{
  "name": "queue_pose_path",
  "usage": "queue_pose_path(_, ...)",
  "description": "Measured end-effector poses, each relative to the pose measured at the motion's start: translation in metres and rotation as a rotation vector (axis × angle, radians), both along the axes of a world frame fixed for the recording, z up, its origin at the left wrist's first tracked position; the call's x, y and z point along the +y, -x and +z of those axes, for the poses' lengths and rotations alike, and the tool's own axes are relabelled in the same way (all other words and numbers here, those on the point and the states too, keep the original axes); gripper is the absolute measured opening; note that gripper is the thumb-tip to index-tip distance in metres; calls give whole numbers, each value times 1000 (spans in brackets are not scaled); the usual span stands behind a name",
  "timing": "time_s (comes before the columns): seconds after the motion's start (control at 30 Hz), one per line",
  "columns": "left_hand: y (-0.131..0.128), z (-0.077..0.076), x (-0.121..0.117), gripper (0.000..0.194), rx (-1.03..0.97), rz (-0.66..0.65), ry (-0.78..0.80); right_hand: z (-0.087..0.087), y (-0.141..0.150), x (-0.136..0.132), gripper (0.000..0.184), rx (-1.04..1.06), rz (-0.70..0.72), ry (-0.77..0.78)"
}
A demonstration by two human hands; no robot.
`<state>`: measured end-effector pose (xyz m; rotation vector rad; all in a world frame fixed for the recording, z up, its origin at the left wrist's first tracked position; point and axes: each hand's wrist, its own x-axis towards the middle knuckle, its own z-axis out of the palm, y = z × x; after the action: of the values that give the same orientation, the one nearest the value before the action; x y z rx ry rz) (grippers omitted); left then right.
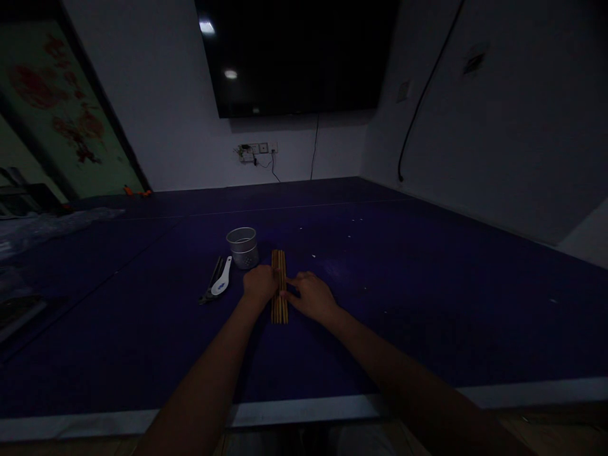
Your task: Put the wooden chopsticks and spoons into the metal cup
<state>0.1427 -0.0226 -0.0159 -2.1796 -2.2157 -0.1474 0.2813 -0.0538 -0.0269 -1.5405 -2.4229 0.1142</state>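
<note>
A row of wooden chopsticks [280,311] lies side by side on the purple tabletop, pointing away from me. My left hand [260,284] is closed against their left side, its fingertips partly hidden. From the right, my right hand [312,296] presses thumb and forefinger on the chopsticks, its other fingers curled. Just beyond my left hand stands a perforated metal utensil holder [244,248]. Left of it lie a white spoon [221,278] with a blue mark and a dark metal tool [209,292], too dim to name surely.
The purple table [380,304] has a pale front edge and small white scraps on it. Clear plastic wrapping [57,223] lies at the left, and an orange object [137,191] sits at the far left edge. A television [299,57] hangs above wall sockets [259,149].
</note>
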Motion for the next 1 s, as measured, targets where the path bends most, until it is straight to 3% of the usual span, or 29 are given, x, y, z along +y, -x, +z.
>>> queue_pose_path(0.3, 0, 6, -4, 52, -24, 44, -24, 4, 0, -3, 42, 25, 4, 18)
queue_pose_path(0.47, 3, 20, -13, 39, -42, 150, -21, 6, -2, -2, 44, 63, -34, 3)
queue_pose_path(0.6, 17, 35, -19, 28, -13, 251, -2, 8, -7, 1, 41, 89, -110, -7)
queue_pose_path(0.77, 51, 49, -15, 30, -56, 392, -26, 11, -13, 5, 36, 144, -172, -50)
queue_pose_path(0.87, 68, 49, -10, 39, -102, 528, -155, 13, -16, 6, 35, 176, -208, -81)
queue_pose_path(1.0, 74, 39, -3, 41, -141, 530, -152, 20, -21, 5, 34, 206, -275, -134)
